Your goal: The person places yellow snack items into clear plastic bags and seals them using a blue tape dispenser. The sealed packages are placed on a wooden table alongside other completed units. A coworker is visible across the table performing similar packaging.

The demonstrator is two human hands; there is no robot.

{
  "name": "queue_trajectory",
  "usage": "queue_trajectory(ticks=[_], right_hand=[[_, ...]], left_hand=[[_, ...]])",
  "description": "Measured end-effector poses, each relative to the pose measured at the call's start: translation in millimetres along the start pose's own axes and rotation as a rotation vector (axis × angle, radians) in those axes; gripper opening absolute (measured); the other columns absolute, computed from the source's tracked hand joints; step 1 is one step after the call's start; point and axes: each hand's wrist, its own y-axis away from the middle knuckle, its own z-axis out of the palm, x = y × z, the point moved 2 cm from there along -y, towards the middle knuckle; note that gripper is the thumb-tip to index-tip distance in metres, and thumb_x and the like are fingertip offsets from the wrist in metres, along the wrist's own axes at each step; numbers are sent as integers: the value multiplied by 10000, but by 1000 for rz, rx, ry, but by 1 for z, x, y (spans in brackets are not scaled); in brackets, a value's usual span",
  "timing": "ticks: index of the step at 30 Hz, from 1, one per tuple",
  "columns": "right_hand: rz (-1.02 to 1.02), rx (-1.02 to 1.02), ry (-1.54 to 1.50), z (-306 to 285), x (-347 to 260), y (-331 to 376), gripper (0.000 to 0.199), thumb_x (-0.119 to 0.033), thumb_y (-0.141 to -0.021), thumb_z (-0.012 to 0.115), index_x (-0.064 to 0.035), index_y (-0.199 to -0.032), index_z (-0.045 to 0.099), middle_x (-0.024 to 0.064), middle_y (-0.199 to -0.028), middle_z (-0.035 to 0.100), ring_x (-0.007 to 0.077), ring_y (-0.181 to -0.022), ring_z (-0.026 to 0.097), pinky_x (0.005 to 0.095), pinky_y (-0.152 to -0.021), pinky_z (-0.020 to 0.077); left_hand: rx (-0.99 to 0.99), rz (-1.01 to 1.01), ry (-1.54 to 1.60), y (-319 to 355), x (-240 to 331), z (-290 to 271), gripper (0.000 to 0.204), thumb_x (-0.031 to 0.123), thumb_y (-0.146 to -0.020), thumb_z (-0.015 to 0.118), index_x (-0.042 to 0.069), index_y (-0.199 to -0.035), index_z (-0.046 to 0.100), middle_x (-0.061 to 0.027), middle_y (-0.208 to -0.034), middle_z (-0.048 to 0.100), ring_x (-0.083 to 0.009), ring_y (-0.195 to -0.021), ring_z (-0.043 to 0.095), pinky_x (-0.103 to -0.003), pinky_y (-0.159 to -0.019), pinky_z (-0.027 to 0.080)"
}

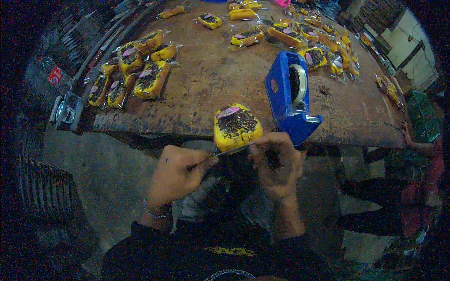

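Observation:
A yellow bread (pixel 238 129) topped with dark sprinkles lies at the table's near edge, a pink oval label on its upper part. It appears to be in a clear bag, whose near end stretches as a thin strip between my hands. My left hand (pixel 180 171) pinches the left end of that strip, thumb against fingers. At the other end, close to the bread's lower right corner, my right hand (pixel 276 161) grips it with curled fingers. Just right of the bread stands a blue tape dispenser (pixel 277 96) with a roll of clear tape (pixel 301 84).
Several bagged breads (pixel 151 82) are piled on the left of the wooden table (pixel 201 75). A larger group of bagged breads (pixel 314 58) spreads over the far right. Beyond the right edge is a green crate (pixel 422 117). Part of another person (pixel 422 187) shows at the right.

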Motion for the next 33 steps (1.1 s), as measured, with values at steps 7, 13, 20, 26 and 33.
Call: queue_trajectory(ticks=[7,13,20,26,33], right_hand=[[-285,-429,398,-34,-9,-8,376,-73,-777,684,-43,-1146,619,107,-831,684,174,-653,667,265,-579,525],[-224,-326,559,-35,-16,-7,490,-182,-795,686,-41,-1235,522,119,-917,676,223,-666,668,298,-598,535],[265,-369,79,-7,-34,31,505,-278,-853,646,-14,-1244,463,123,-963,632,219,-851,630,349,-761,500],[311,-484,-238,12,-16,40,395,-238,-878,620,-12,-1185,516,124,-914,614,232,-920,604,368,-801,482],[-240,-487,419,-71,-35,9,292,-196,-784,675,-121,-1066,669,66,-850,636,238,-737,610,386,-689,474]], left_hand=[[-239,127,-32,-2,-5,-15,124,138,-795,664,33,-730,651,-151,-600,567,-321,-518,570,-360,-480,433],[-198,179,63,4,-17,-15,144,129,-793,661,19,-704,631,-153,-587,545,-281,-478,538,-343,-462,409],[208,-345,756,6,-11,13,205,199,-884,556,8,-905,628,4,-648,515,-121,-581,484,-254,-557,394],[215,-107,447,17,-10,61,186,137,-793,657,9,-928,655,-82,-852,587,-168,-733,546,-287,-683,431],[476,288,441,39,-61,8,661,355,-633,804,58,-1172,563,-161,-1102,581,-280,-919,584,-396,-779,470]])
